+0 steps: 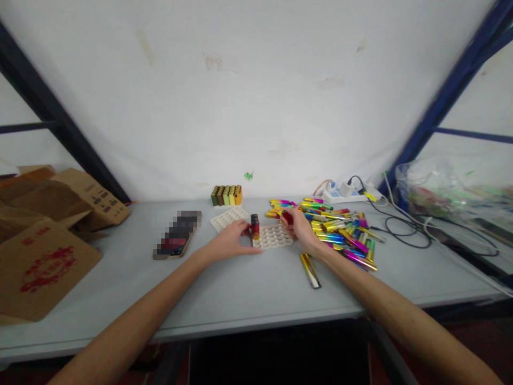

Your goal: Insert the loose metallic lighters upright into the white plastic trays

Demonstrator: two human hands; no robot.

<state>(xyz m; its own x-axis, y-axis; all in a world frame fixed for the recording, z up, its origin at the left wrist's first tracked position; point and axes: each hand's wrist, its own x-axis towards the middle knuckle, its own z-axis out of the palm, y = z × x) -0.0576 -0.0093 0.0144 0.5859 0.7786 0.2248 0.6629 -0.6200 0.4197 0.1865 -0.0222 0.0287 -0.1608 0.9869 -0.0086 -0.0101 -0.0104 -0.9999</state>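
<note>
A white tray with round cells (276,237) lies on the table, a few upright red lighters (255,227) at its left end. My left hand (230,241) rests there, thumb and fingers spread around that end; something red shows by its fingertips. Above the tray's right end, my right hand (302,232) pinches a red lighter (287,216), partly hidden by the fingers. Just behind my left hand is a second white tray (228,216). Many shiny multicoloured tubes (344,235) lie heaped at the right, and a single gold one (310,271) lies nearer the front edge.
A block of yellow and green lighters (226,195) stands by the wall. On the left are a blurred-out phone (178,235) and cardboard boxes (52,262). A power strip (348,192), black cables (401,233) and a plastic bag (428,179) are at the right.
</note>
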